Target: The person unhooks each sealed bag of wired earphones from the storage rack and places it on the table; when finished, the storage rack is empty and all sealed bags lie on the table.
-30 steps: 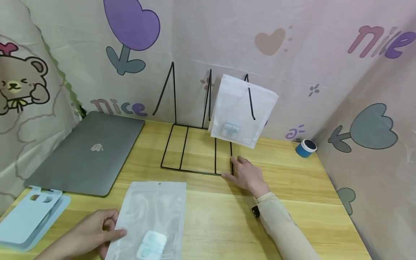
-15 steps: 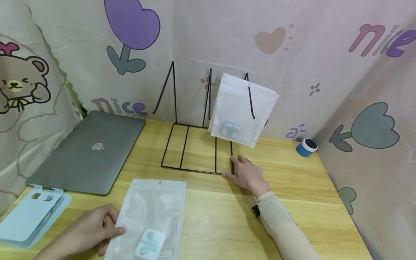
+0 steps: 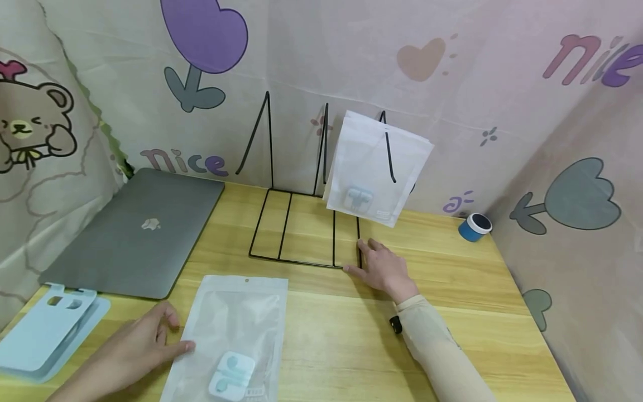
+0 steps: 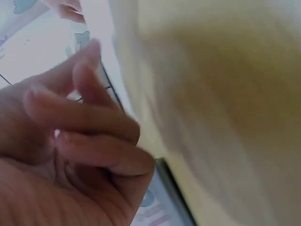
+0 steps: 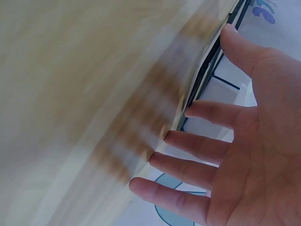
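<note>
A frosted zip pouch (image 3: 241, 318) lies flat on the table, with white wired earphones in a case (image 3: 232, 375) showing through its lower part. At its left edge is my left hand (image 3: 133, 349); the thumb tip overlaps the pouch, and the index finger stands away from it. In the left wrist view the fingers (image 4: 101, 150) bend loosely round nothing. My right hand (image 3: 380, 272) rests at the front right corner of a black wire rack (image 3: 306, 263), thumb and index finger at its bars, other fingers spread straight. Similar pouches (image 3: 379, 167) hang on the rack's right hook.
A grey laptop (image 3: 145, 234) lies closed at the back left. In front of it are light blue plates (image 3: 50, 332) with cutouts. A blue jar (image 3: 474, 228) with a white rim stands at the back right, near the printed cloth wall (image 3: 477, 95).
My left hand's fingers have loosened and lifted from the pouch's edge, and the pouch has settled flat. The right hand has stayed at the rack's corner.
</note>
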`<control>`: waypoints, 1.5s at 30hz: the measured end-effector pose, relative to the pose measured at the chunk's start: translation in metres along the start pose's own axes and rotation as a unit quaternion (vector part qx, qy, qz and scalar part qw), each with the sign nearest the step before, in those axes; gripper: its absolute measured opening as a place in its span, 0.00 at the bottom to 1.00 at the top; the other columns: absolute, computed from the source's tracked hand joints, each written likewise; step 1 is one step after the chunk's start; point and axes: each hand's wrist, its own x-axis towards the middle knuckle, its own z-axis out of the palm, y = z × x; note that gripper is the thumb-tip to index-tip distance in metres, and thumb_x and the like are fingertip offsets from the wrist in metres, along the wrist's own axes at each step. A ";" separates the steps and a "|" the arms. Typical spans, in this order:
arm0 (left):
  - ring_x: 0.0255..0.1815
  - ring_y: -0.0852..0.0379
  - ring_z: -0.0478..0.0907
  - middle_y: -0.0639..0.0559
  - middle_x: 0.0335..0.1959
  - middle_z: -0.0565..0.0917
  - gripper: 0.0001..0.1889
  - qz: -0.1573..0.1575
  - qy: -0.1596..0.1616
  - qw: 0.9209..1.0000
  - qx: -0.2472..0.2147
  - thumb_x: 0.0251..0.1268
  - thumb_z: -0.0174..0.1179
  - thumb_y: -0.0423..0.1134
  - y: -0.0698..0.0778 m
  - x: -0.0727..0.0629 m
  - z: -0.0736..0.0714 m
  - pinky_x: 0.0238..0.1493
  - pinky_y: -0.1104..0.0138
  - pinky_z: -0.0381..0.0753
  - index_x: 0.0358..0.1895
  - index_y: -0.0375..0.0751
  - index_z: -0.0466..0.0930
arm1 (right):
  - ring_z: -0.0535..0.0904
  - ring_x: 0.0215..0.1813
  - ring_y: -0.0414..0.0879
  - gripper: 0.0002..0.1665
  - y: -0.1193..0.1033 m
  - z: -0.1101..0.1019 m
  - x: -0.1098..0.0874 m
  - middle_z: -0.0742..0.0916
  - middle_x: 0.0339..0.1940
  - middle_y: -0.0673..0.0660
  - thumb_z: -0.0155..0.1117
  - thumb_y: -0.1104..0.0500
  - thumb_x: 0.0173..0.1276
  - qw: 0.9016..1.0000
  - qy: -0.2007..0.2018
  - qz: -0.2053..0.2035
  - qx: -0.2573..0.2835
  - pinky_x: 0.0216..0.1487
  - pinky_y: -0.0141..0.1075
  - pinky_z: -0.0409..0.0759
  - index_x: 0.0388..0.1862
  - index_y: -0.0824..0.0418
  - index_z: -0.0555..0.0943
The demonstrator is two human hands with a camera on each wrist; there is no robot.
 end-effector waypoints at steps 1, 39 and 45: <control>0.17 0.59 0.62 0.54 0.20 0.68 0.27 0.006 0.021 1.000 0.010 0.58 0.70 0.56 0.004 0.000 -0.001 0.18 0.68 0.61 0.46 0.40 0.70 | 0.69 0.68 0.64 0.52 0.000 0.000 0.000 0.67 0.74 0.64 0.53 0.24 0.65 1.000 0.000 -0.001 -0.001 0.36 0.54 0.82 0.78 0.54 0.63; 0.21 0.61 0.75 0.56 0.26 0.80 0.16 0.175 0.122 0.977 -0.020 0.69 0.63 0.50 0.093 0.084 -0.018 0.22 0.64 0.74 0.45 0.40 0.77 | 0.82 0.54 0.59 0.40 -0.002 -0.041 -0.004 0.82 0.61 0.60 0.65 0.36 0.67 0.987 0.135 -0.051 0.071 0.39 0.54 0.82 0.69 0.59 0.74; 0.36 0.48 0.82 0.41 0.42 0.83 0.22 0.182 0.127 0.975 0.026 0.71 0.60 0.49 0.090 0.117 -0.020 0.33 0.55 0.81 0.54 0.33 0.74 | 0.85 0.41 0.53 0.28 0.003 -0.063 -0.011 0.87 0.52 0.57 0.68 0.43 0.66 0.963 0.242 -0.063 0.101 0.24 0.43 0.78 0.58 0.58 0.82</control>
